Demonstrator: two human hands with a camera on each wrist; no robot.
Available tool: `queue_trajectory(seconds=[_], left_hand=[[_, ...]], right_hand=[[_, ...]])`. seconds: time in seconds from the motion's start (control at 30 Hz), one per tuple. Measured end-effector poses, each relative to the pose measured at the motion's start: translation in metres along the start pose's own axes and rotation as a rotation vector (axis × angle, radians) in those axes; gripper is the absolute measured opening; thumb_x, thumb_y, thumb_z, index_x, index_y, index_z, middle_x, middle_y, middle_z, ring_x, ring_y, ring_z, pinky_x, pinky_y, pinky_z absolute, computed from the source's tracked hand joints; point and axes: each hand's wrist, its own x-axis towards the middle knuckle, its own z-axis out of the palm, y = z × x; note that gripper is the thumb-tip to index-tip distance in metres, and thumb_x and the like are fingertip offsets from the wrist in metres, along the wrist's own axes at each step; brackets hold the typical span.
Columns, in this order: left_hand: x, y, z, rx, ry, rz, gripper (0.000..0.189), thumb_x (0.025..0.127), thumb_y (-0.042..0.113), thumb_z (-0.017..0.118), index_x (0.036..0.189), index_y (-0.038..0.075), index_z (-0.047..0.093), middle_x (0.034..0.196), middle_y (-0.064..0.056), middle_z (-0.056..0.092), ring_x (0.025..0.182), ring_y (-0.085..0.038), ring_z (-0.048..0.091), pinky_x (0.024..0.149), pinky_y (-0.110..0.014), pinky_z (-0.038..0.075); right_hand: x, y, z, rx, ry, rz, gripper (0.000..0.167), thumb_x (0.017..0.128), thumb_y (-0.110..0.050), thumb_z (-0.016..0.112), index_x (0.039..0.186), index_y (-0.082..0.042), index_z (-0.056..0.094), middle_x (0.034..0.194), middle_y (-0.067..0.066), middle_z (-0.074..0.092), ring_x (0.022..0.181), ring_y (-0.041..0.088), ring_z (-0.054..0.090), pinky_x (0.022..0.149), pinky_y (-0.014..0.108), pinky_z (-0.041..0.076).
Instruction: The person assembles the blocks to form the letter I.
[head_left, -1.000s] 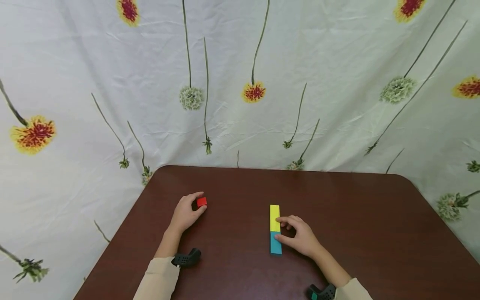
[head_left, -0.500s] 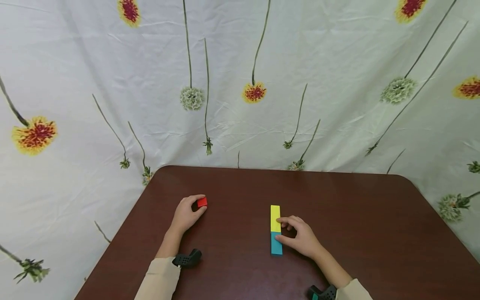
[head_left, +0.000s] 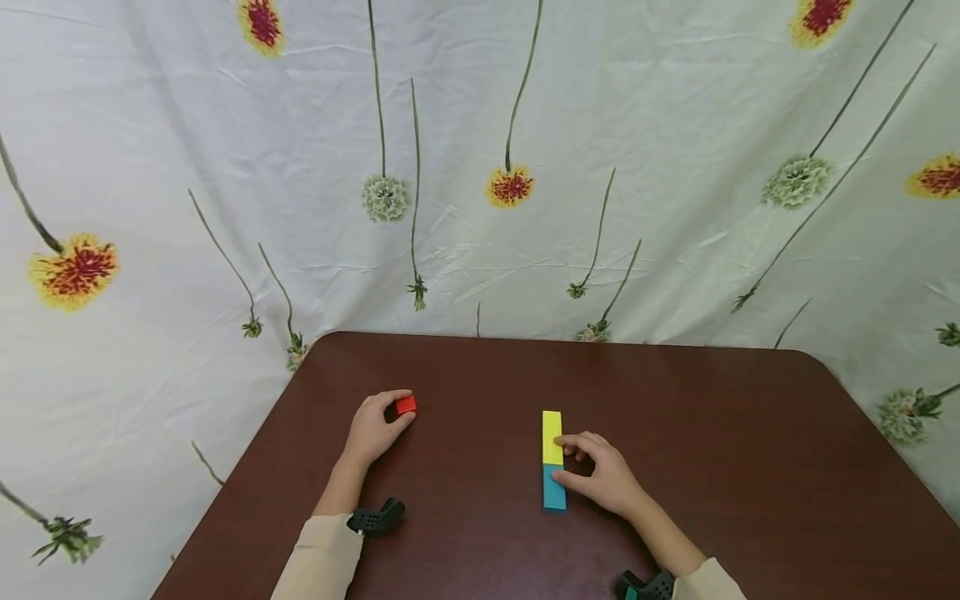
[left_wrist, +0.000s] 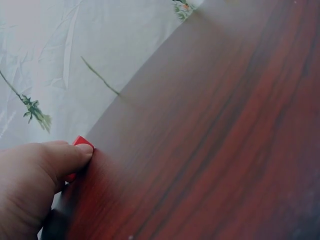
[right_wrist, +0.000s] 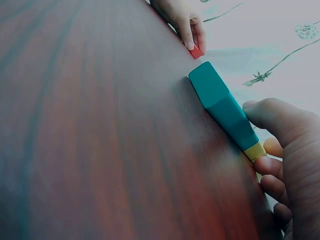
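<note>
At the left of the table, my left hand [head_left: 371, 429] pinches a small red block [head_left: 406, 404] between thumb and index finger. The left wrist view shows the thumb [left_wrist: 75, 156] covering much of that red block [left_wrist: 80, 140]. Toward the middle lie a yellow block [head_left: 551, 429] and a blue block [head_left: 553, 495], end to end in one straight line. From their right side, my right hand [head_left: 606, 477] touches them, thumb on the blue one and index fingertip on the yellow one. In the right wrist view the blue block [right_wrist: 220, 100] hides most of the yellow block [right_wrist: 255, 151].
The dark reddish-brown table [head_left: 712, 433] has rounded far corners. Behind it hangs a white cloth [head_left: 450, 100] printed with flowers and stems. A black wrist strap [head_left: 377, 517] sits on the left wrist and another black strap [head_left: 645, 586] on the right.
My left index finger has come down onto the red block, where a small gap showed before. The right hand and the yellow and blue blocks have stayed in place.
</note>
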Motion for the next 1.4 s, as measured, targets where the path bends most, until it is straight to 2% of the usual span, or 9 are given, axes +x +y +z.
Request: queue_trajectory(seconds=[0.3, 0.63, 1.4], left_hand=[[0.0007, -0.0018, 0.0008, -0.008, 0.007, 0.001, 0.041, 0.087, 0.016, 0.074, 0.125, 0.003, 0.065, 0.124, -0.020, 0.062, 0.116, -0.039, 0.051, 0.099, -0.055, 0.039], [-0.0004, 0.0000, 0.0010, -0.024, -0.014, -0.036, 0.041, 0.089, 0.017, 0.073, 0.127, 0.005, 0.064, 0.127, -0.019, 0.061, 0.119, -0.039, 0.050, 0.101, -0.056, 0.038], [-0.0006, -0.0007, 0.0007, 0.000, -0.014, -0.052, 0.041, 0.089, 0.017, 0.073, 0.127, 0.005, 0.064, 0.127, -0.019, 0.061, 0.120, -0.039, 0.049, 0.101, -0.056, 0.038]], right_hand=[[0.0001, -0.0009, -0.0004, 0.001, 0.008, -0.001, 0.040, 0.080, -0.024, 0.081, 0.116, -0.012, 0.069, 0.097, -0.008, 0.060, 0.086, 0.009, 0.050, 0.075, 0.030, 0.046], [-0.0014, -0.0020, -0.0012, -0.002, 0.004, 0.010, 0.041, 0.080, -0.024, 0.082, 0.116, -0.010, 0.069, 0.097, -0.007, 0.060, 0.086, 0.010, 0.050, 0.075, 0.030, 0.046], [-0.0006, 0.0007, 0.0004, 0.009, 0.010, 0.005, 0.040, 0.080, -0.025, 0.082, 0.116, -0.013, 0.068, 0.098, -0.008, 0.059, 0.087, 0.009, 0.050, 0.076, 0.030, 0.046]])
